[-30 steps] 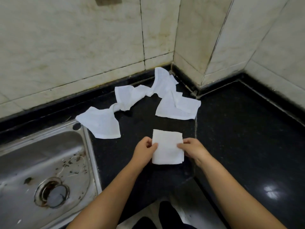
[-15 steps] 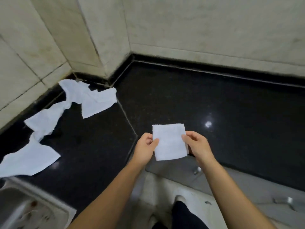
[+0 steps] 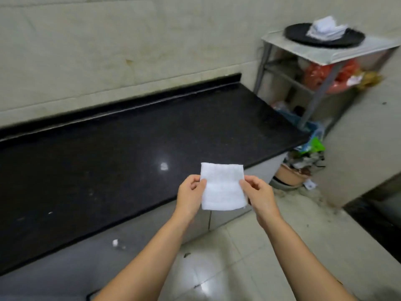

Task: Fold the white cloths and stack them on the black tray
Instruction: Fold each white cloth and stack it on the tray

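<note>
- counter [image 3: 108, 161]: black polished stone along the left, wall behind it, a light glare on the surface; no cloths on the part that shows.
- left hand [image 3: 189, 195]: grip closed on the left edge of the folded cloth [image 3: 222, 186], thumb on the front face, fingers curled behind.
- folded cloth: small white square, looks like soft textured towel, edges fairly even, held up in the air between both hands, over the front edge of the counter and the floor (not resting on anything).
- right hand [image 3: 259, 195]: grip pinching the right edge of the same cloth, thumb and forefinger on it, other fingers loosely bent.
- step: folding of this piece looks done; it's the carry to the stack.
- black tray [image 3: 303, 36]: round, far upper right on a small metal stand [image 3: 325, 53], well apart from the hands.
- stack of cloths [image 3: 325, 29]: white folded pieces already on the tray, a bit blurred, pile looks slightly uneven.
- next move calls for: reach across to the tray, keep the fold flat, lay it squarely on the pile.
</note>
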`<act>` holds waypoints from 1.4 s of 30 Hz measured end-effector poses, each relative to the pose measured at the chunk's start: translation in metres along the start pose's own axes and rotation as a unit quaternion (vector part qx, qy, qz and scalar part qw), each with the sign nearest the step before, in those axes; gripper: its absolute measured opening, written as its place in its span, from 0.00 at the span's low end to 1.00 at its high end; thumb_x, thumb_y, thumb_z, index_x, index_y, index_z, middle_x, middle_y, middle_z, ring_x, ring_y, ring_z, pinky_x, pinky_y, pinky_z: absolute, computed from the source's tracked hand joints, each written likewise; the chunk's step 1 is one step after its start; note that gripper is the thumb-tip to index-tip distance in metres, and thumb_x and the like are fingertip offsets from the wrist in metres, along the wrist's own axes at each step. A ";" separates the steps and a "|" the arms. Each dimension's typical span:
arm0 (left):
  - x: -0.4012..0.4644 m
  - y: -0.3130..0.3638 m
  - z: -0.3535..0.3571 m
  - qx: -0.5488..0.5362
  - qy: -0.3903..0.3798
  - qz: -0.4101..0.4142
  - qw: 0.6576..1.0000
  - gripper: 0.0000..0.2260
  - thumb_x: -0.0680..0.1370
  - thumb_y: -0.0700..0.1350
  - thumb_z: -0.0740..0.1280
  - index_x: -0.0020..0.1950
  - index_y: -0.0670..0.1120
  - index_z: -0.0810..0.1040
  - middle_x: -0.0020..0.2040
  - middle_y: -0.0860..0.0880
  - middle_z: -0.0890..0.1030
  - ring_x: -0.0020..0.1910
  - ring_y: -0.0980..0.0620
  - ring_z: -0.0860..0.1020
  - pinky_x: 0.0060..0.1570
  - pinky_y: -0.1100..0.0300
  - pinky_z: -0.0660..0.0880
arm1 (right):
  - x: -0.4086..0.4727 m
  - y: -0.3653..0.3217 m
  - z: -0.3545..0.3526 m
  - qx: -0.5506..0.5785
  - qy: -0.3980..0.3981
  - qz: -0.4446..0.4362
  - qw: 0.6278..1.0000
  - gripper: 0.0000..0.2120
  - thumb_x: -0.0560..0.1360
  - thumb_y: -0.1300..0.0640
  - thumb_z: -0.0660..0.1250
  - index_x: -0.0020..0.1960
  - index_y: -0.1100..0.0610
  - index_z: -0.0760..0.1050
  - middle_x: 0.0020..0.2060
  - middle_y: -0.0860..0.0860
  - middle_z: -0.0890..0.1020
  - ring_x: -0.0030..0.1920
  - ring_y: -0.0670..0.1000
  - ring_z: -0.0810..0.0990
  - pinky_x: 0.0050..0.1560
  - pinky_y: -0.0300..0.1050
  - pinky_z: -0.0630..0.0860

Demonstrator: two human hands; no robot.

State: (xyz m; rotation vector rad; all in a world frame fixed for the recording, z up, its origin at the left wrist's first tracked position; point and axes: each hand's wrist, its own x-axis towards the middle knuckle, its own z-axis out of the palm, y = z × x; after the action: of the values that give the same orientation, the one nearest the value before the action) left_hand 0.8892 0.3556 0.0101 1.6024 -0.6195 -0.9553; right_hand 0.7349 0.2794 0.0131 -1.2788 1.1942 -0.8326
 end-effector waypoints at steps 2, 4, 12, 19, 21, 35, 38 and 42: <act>0.010 0.007 0.071 -0.002 -0.031 -0.002 1.000 0.06 0.79 0.39 0.62 0.44 0.41 0.75 0.40 0.43 0.78 0.39 0.49 0.75 0.37 0.58 0.69 | 0.021 0.001 -0.063 0.004 0.039 -0.001 0.999 0.08 0.76 0.64 0.65 0.42 0.54 0.79 0.39 0.54 0.82 0.38 0.49 0.77 0.37 0.41 0.72; 0.021 0.016 0.132 0.005 -0.053 -0.001 0.999 0.05 0.78 0.40 0.62 0.44 0.42 0.76 0.40 0.43 0.77 0.39 0.48 0.74 0.38 0.56 0.68 | 0.040 -0.001 -0.117 0.005 0.077 -0.003 0.997 0.09 0.76 0.64 0.66 0.41 0.52 0.79 0.38 0.53 0.82 0.38 0.49 0.77 0.38 0.42 0.72; 0.087 0.071 0.278 -0.012 -0.117 0.023 0.993 0.06 0.79 0.42 0.63 0.46 0.42 0.77 0.43 0.41 0.78 0.42 0.47 0.76 0.41 0.52 0.72 | 0.140 -0.032 -0.239 0.036 0.134 -0.025 0.990 0.05 0.76 0.64 0.65 0.47 0.57 0.79 0.41 0.51 0.82 0.40 0.49 0.79 0.41 0.42 0.75; 0.199 0.151 0.363 -0.032 -0.108 0.093 0.989 0.06 0.79 0.42 0.63 0.45 0.43 0.77 0.45 0.39 0.78 0.43 0.45 0.77 0.44 0.50 0.74 | 0.279 -0.099 -0.284 0.015 0.140 -0.109 0.984 0.07 0.77 0.61 0.65 0.45 0.51 0.79 0.43 0.49 0.83 0.44 0.48 0.79 0.44 0.42 0.75; 0.235 0.180 0.387 -0.031 -0.110 0.111 0.987 0.06 0.79 0.42 0.63 0.45 0.41 0.76 0.42 0.40 0.77 0.42 0.46 0.75 0.42 0.52 0.73 | 0.321 -0.126 -0.298 0.018 0.147 -0.126 0.981 0.09 0.76 0.61 0.66 0.43 0.49 0.79 0.42 0.48 0.83 0.43 0.48 0.80 0.44 0.42 0.75; 0.435 0.341 0.512 -0.012 -0.095 0.177 0.980 0.07 0.80 0.43 0.62 0.49 0.40 0.76 0.39 0.46 0.79 0.31 0.55 0.79 0.29 0.65 0.75 | 0.585 -0.283 -0.380 -0.101 0.079 -0.213 0.969 0.06 0.76 0.60 0.66 0.49 0.54 0.80 0.43 0.48 0.83 0.46 0.50 0.80 0.49 0.45 0.76; 0.487 0.365 0.547 -0.005 -0.057 0.168 0.984 0.06 0.80 0.43 0.63 0.46 0.42 0.75 0.38 0.45 0.78 0.32 0.53 0.78 0.28 0.64 0.75 | 0.657 -0.298 -0.394 -0.123 0.039 -0.213 0.968 0.07 0.76 0.62 0.65 0.50 0.52 0.79 0.40 0.47 0.81 0.41 0.46 0.79 0.46 0.39 0.74; 0.548 0.382 0.581 -0.004 -0.005 0.130 0.991 0.07 0.79 0.42 0.63 0.41 0.43 0.73 0.35 0.44 0.76 0.28 0.52 0.75 0.26 0.62 0.74 | 0.753 -0.314 -0.404 -0.150 -0.003 -0.194 0.969 0.09 0.75 0.62 0.67 0.54 0.63 0.80 0.44 0.53 0.81 0.46 0.50 0.78 0.48 0.42 0.72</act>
State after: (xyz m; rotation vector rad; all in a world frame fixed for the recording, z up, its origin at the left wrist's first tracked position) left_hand 0.7305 -0.4940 0.2034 1.4680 -0.8080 -0.7708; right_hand 0.5705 -0.5917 0.2199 -1.8017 1.1079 -0.9494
